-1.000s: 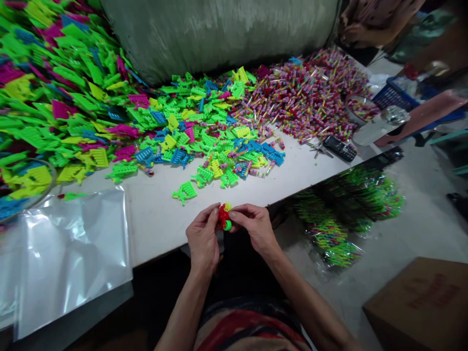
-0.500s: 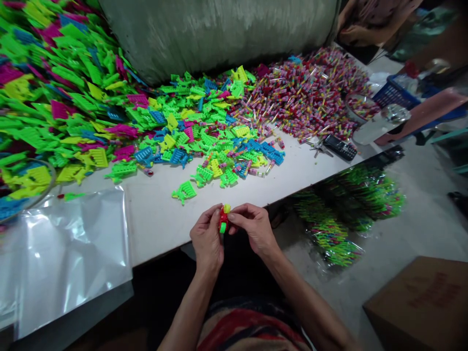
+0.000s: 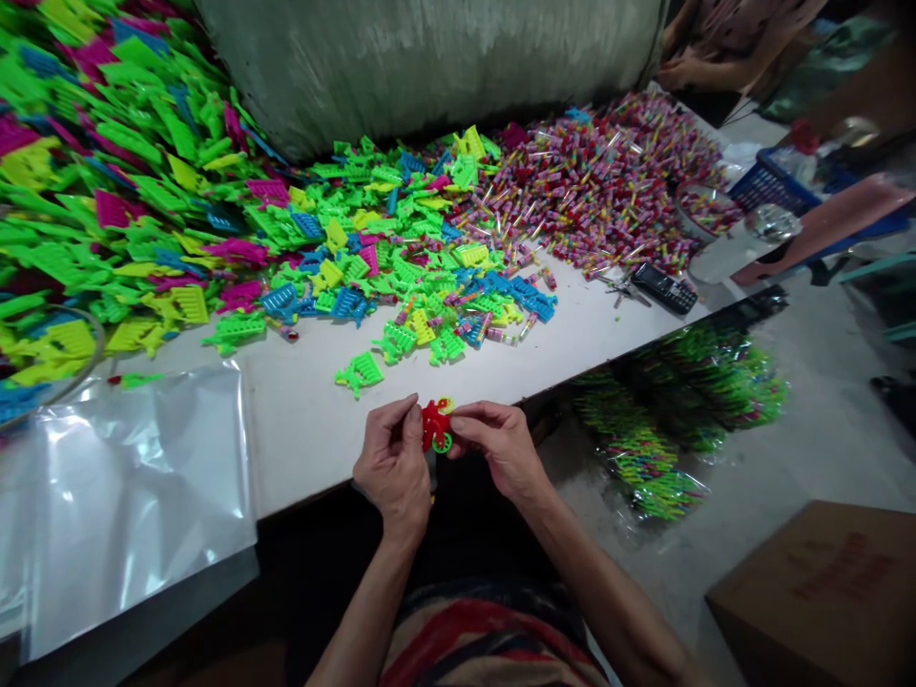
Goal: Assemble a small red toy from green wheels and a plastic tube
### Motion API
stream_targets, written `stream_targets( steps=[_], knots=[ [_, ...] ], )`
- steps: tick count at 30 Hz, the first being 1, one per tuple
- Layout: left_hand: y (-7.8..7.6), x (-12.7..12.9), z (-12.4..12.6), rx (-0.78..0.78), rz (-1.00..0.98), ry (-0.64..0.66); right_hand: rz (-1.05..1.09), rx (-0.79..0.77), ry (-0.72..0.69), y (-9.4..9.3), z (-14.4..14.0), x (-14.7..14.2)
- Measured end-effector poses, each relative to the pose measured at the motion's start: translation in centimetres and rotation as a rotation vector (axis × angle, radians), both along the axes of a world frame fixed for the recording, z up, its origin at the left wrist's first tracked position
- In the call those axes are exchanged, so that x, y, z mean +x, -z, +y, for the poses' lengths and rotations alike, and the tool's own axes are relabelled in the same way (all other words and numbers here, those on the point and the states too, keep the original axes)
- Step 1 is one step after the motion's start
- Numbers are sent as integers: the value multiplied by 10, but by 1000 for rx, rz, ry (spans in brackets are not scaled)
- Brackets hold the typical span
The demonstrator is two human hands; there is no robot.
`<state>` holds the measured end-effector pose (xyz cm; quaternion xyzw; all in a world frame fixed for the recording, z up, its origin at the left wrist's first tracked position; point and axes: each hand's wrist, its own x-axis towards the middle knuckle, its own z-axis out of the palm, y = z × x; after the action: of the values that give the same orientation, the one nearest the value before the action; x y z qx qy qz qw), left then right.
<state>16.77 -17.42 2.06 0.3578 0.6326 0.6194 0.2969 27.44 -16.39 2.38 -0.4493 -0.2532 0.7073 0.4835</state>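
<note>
Both my hands pinch a small red plastic toy point(image 3: 432, 424) with a green wheel and a yellow wheel, held over the near edge of the white table point(image 3: 307, 429). My left hand point(image 3: 390, 466) grips its left side with thumb and fingers. My right hand point(image 3: 501, 447) grips its right side. A single green comb-like piece point(image 3: 360, 372) lies on the table just beyond my hands. Further back spreads a heap of green, yellow, blue and pink plastic pieces point(image 3: 215, 219), and to its right a heap of small candy tubes point(image 3: 593, 191).
Clear plastic bags point(image 3: 121, 496) lie at the table's left. A phone point(image 3: 664, 288) and keys point(image 3: 624, 292) rest near the right edge. Filled packs point(image 3: 665, 420) lie on the floor, beside a cardboard box point(image 3: 822, 592). Another person's hand point(image 3: 679, 69) shows at the top right.
The toy has turned between my fingers, so its wheels now face sideways. My left hand has shifted slightly left and up. Everything else has stayed put.
</note>
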Motion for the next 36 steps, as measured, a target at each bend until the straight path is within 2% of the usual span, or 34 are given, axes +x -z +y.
stream_targets(
  steps=[4,8,17,20,25,27,31,36],
  knots=[
    [-5,0,-2,50,136,23,-31,15,23,1,1,1],
    [-4,0,-2,90,212,25,-60,40,22,1,0,2],
    [-2,-2,-1,45,122,17,-116,48,-48,6,-1,3],
    [-1,-1,1,-2,48,70,-61,14,-16,9,1,3],
    [5,-1,4,-196,-369,283,-60,11,77,13,6,4],
    [6,-1,4,-222,-437,326,-80,34,72,14,6,5],
    [4,-2,4,-213,-416,341,-106,50,64,16,6,8],
    [6,-4,5,-210,-527,274,-101,98,-13,14,3,10]
  ],
)
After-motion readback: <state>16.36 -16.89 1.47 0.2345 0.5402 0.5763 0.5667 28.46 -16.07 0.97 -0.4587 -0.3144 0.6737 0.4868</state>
